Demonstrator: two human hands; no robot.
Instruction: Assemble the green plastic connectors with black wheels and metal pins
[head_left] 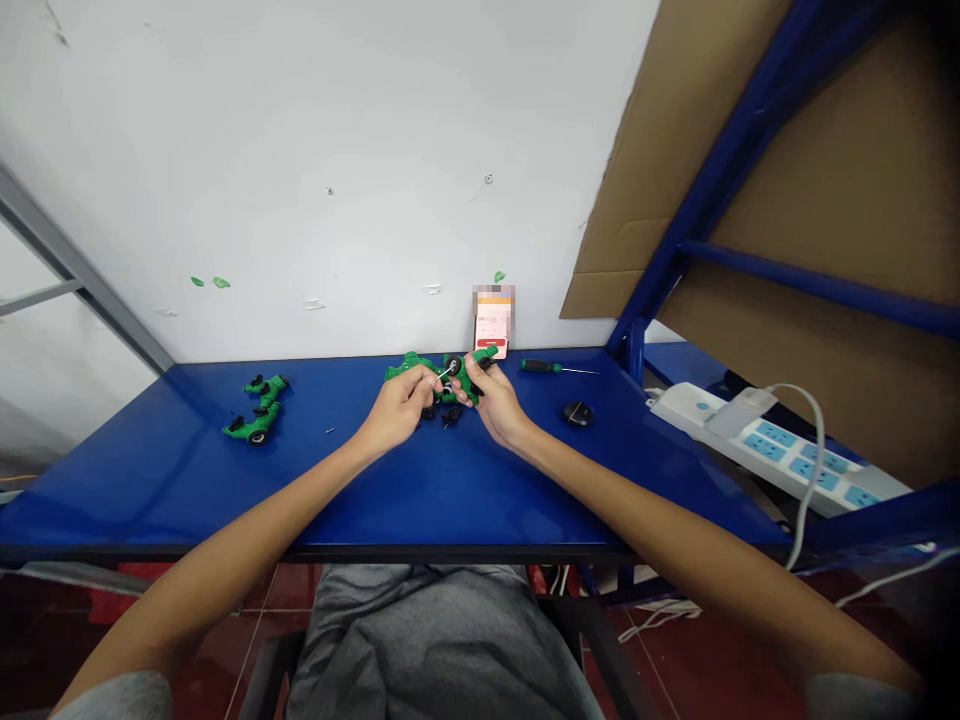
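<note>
My right hand [496, 402] is wrapped round a green plastic toy part [484, 357] with a black wheel [453, 367] on it. Close on its left, my left hand [403, 405] pinches a thin silver metal pin [446, 372], whose far end meets the wheel. Behind the fingers lies more green plastic [411, 363], partly hidden by my left hand. Small black parts [451, 415] rest on the blue table just below both hands.
On the blue table [450, 495], green wheeled pieces [259, 410] and a small screw [330, 430] lie left. A phone [493, 325] leans on the wall. Rightward are a screwdriver [541, 367], a round black object [578, 414] and a white power strip [780, 445].
</note>
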